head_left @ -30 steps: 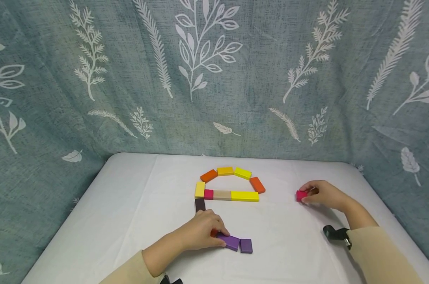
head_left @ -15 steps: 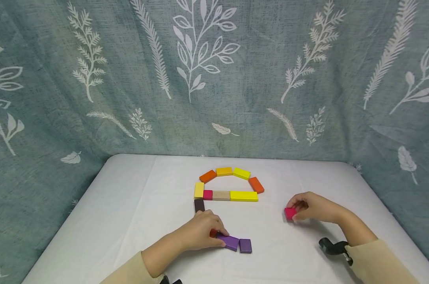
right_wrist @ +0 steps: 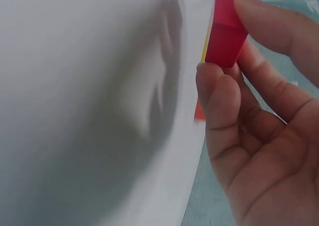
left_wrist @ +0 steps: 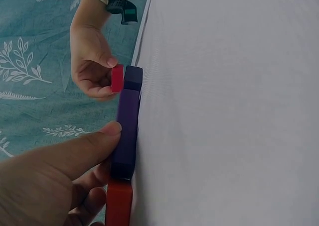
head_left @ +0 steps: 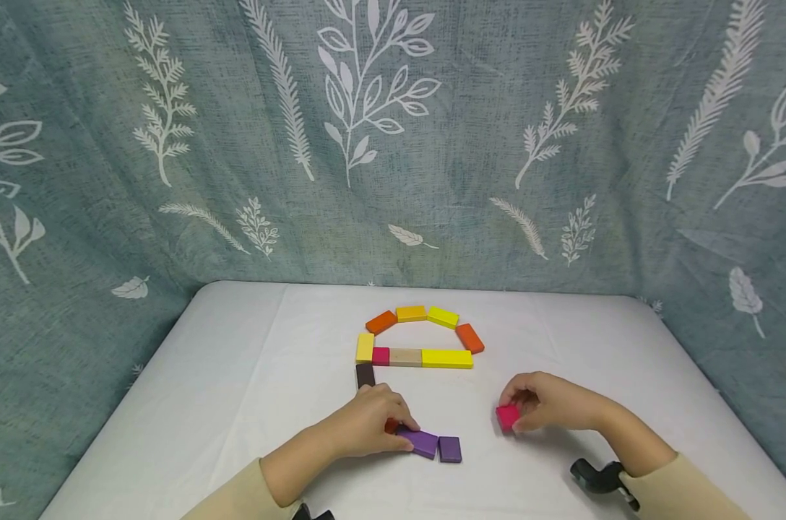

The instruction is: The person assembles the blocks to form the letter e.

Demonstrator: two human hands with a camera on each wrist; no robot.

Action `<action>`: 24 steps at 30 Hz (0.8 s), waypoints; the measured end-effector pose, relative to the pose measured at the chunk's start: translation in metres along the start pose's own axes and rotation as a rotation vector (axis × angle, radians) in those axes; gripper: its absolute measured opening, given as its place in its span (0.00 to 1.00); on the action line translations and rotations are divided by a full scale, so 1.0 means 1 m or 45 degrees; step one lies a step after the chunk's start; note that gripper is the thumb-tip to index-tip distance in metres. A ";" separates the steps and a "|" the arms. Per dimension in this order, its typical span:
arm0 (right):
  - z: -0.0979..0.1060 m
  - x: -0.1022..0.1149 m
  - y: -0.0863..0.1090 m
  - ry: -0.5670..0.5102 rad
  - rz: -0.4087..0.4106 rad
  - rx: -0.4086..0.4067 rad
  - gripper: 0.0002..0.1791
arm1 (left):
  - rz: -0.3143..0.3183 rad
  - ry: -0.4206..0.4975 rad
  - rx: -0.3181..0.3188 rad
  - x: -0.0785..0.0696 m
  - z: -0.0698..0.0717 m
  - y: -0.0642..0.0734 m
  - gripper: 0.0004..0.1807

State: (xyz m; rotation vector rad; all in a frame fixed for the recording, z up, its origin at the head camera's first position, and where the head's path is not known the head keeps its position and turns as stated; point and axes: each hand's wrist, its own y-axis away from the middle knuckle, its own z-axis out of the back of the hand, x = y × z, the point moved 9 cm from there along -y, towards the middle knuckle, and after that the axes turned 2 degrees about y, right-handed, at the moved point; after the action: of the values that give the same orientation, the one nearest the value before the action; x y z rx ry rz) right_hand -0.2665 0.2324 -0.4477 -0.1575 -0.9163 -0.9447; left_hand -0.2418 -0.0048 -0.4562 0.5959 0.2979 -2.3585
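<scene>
My left hand (head_left: 363, 425) pinches a long purple block (head_left: 424, 444) low over the white table, thumb on its near side and fingers on the far side. Against that block's right end sits a short dark purple block (head_left: 450, 450). An orange block (left_wrist: 118, 203) meets its other end, mostly hidden under the hand in the head view. To the right, my right hand (head_left: 558, 406) holds a small pinkish-red block (head_left: 507, 418) between thumb and fingertips. The right wrist view shows this red block (right_wrist: 227, 39) close up, with the table cloth beside it.
Farther back, an arc of orange (head_left: 469, 338) and yellow blocks (head_left: 411, 313) stands over a row of red, tan (head_left: 405, 357) and yellow pieces. A pale yellow block (head_left: 365, 347) and a dark brown block (head_left: 365, 374) run down the left side. A patterned curtain (head_left: 458, 238) hangs behind the table.
My right hand has carried the red block left and toward me, closer to the short dark purple block. My left hand stays at the long purple block.
</scene>
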 end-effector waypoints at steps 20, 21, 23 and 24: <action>-0.043 0.036 -0.015 0.096 0.043 0.059 0.17 | 0.028 0.015 0.012 0.000 0.000 0.000 0.12; -0.044 0.037 -0.016 0.107 0.048 0.063 0.17 | 0.027 0.014 0.011 0.000 0.000 0.000 0.12; -0.047 0.038 -0.018 0.125 0.055 0.071 0.18 | 0.025 0.014 0.008 0.000 0.000 0.000 0.12; -0.048 0.039 -0.019 0.133 0.057 0.075 0.17 | 0.024 0.014 0.007 0.000 0.000 0.000 0.12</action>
State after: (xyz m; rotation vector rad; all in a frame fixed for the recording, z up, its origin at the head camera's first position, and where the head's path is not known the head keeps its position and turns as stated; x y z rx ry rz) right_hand -0.2421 0.1728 -0.4548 -0.0776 -0.8398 -0.8754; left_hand -0.2418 -0.0047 -0.4561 0.6118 0.2901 -2.3396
